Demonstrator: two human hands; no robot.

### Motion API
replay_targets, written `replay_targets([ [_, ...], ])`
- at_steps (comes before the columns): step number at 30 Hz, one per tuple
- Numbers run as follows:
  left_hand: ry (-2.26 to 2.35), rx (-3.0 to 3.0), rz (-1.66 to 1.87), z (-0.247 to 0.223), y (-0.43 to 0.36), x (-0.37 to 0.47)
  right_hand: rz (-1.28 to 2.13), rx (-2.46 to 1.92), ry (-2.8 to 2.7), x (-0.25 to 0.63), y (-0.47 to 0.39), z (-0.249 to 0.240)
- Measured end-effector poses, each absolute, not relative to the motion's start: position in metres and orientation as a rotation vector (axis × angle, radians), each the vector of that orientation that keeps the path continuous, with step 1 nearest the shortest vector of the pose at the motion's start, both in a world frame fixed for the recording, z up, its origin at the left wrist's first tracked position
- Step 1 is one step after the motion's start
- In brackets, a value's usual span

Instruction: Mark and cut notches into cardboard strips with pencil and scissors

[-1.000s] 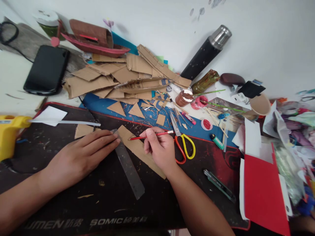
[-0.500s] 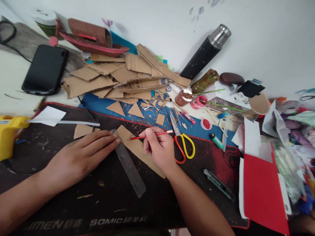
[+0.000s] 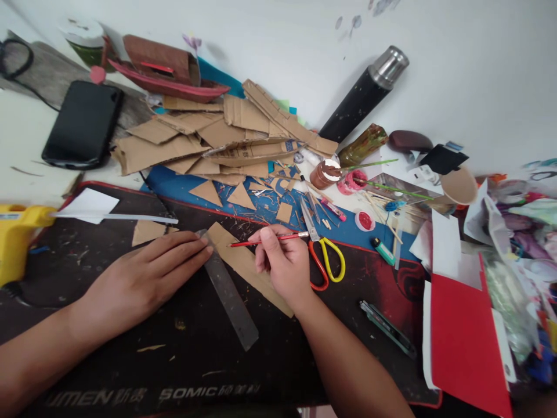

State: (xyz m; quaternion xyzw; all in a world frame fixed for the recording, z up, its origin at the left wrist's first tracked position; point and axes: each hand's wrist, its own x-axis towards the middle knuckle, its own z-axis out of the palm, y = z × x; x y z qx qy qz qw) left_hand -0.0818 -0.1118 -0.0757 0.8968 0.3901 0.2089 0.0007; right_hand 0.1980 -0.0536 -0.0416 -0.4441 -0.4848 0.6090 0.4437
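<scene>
My left hand (image 3: 148, 278) lies flat with its fingers stretched together, the fingertips on the upper end of a clear ruler (image 3: 230, 302). The ruler slants along the lower left side of a cardboard strip (image 3: 248, 267) on the black mat (image 3: 183, 360). My right hand (image 3: 285, 261) is closed around a red pencil (image 3: 248, 242), whose tip points left above the strip. Part of the strip is hidden under my right hand. Scissors (image 3: 324, 258) with red and yellow handles lie just right of that hand.
A yellow glue gun (image 3: 21, 232) is at the left, near a phone (image 3: 82, 125). Cardboard scraps (image 3: 165, 151) pile up behind the mat, with paint jars (image 3: 324, 174) to their right. A cutter (image 3: 387, 328) and a red box (image 3: 465, 337) stand right.
</scene>
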Motion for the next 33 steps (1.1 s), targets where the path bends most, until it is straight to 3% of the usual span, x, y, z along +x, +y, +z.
replay_targets([
  [33, 1.187, 2.801, 0.658, -0.079, -0.109, -0.083, 1.582, -1.078, -1.346, 0.182, -0.059, -0.038],
])
